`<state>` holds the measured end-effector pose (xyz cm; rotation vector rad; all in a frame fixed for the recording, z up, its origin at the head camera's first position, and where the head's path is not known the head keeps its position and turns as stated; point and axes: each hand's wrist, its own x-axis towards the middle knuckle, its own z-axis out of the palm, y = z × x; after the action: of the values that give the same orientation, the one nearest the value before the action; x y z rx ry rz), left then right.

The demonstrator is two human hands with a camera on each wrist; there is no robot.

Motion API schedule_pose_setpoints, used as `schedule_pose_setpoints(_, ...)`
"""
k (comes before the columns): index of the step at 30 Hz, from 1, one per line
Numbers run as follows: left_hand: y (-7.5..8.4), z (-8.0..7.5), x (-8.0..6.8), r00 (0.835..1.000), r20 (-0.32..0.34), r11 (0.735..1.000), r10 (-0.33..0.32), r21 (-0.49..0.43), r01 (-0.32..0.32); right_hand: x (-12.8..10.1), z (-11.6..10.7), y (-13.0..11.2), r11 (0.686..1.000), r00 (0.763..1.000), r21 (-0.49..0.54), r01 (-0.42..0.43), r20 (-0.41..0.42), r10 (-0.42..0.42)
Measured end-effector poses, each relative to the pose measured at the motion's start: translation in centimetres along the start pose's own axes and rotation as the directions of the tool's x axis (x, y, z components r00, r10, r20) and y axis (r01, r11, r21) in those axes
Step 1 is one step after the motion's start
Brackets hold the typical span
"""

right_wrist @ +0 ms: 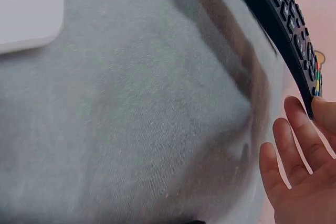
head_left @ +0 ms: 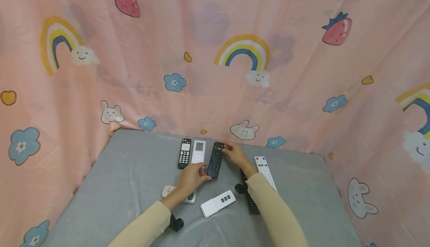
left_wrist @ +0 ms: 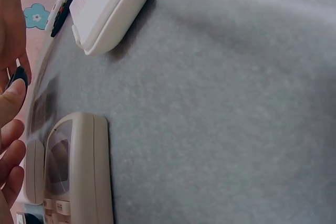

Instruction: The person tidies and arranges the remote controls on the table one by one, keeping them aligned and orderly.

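A black remote control with coloured buttons near its top is held between both hands, tilted above the grey cloth. My left hand pinches its lower end; in the left wrist view only a dark end of it shows by the thumb. With thumb and fingertips, my right hand grips the upper end, the other fingers spread in the right wrist view. Just left of it lie a white remote with a display and a black remote with pale buttons.
Under the left forearm sits an off-white remote, partly hidden. A white remote with three dark buttons lies between the arms. Beside the right forearm are a long white remote and a partly covered black remote. A pink printed curtain hangs behind.
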<state>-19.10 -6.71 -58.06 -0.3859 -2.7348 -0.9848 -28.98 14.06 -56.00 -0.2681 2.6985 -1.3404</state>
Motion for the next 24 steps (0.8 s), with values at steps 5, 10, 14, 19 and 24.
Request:
schedule_pose_setpoints(5, -0.2, 0.2, 0.4, 1.000, 0.018, 0.999, -0.003, 0.039, 0.002, 0.7, 0.6, -0.2, 0.999, 0.998, 0.011, -0.053, 0.016, 0.052)
schedule_pose_setpoints(10, -0.2, 0.3, 0.6, 0.999, 0.041, 0.998, -0.010, 0.060, 0.008, 1.3, 1.1, -0.1, 0.997, 0.996, 0.012, -0.081, 0.029, 0.081)
schedule_pose_setpoints(14, 0.0, 0.3, 0.7, 0.998, 0.056, 0.999, -0.011, 0.049, 0.008, 1.5, 1.2, 0.0, 0.997, 0.996, 0.031, -0.075, 0.045, 0.074)
schedule_pose_setpoints(19, 0.0, 0.3, 0.8, 0.997, 0.069, 0.997, -0.027, 0.068, 0.022, 1.8, 1.2, -0.2, 0.995, 0.992, 0.011, -0.100, 0.075, 0.099)
schedule_pose_setpoints(24, 0.0, 0.4, 0.8, 0.997, 0.074, 0.995, -0.025, 0.102, 0.018, 2.1, 1.4, -0.4, 0.992, 0.988, -0.048, -0.121, 0.094, 0.125)
